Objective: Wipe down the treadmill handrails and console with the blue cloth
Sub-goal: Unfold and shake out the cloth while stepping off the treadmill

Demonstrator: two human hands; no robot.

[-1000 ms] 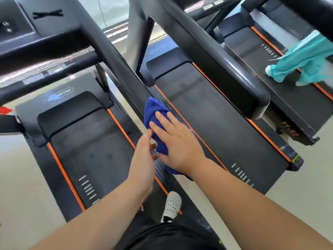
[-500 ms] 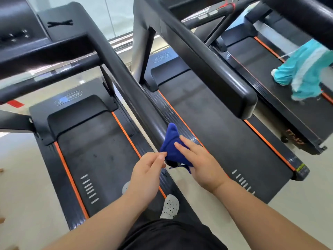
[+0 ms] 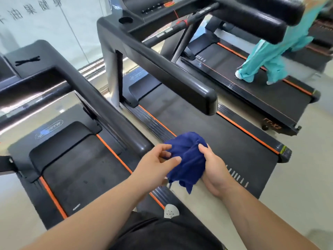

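The blue cloth (image 3: 187,159) is bunched up in the air just past the end of the near treadmill's right handrail (image 3: 108,112), clear of the rail. My right hand (image 3: 214,168) grips the cloth from its right side, thumb on top. My left hand (image 3: 158,163) has its fingertips on the cloth's left edge, fingers partly spread. The handrail runs up and left to the near console corner (image 3: 41,56). A second treadmill's handrail (image 3: 171,76) lies further right, leading up to its console (image 3: 153,9).
The belt of the near treadmill (image 3: 77,168) is below left, the middle treadmill's belt (image 3: 207,141) under my hands. A person in teal trousers (image 3: 270,56) walks on the far right treadmill. My white shoe (image 3: 171,211) shows below. A glass wall (image 3: 54,20) is at the back.
My hands and the cloth slid down off the end of the handrail. The cloth has opened from a wad against the rail into a looser bunch held by both hands.
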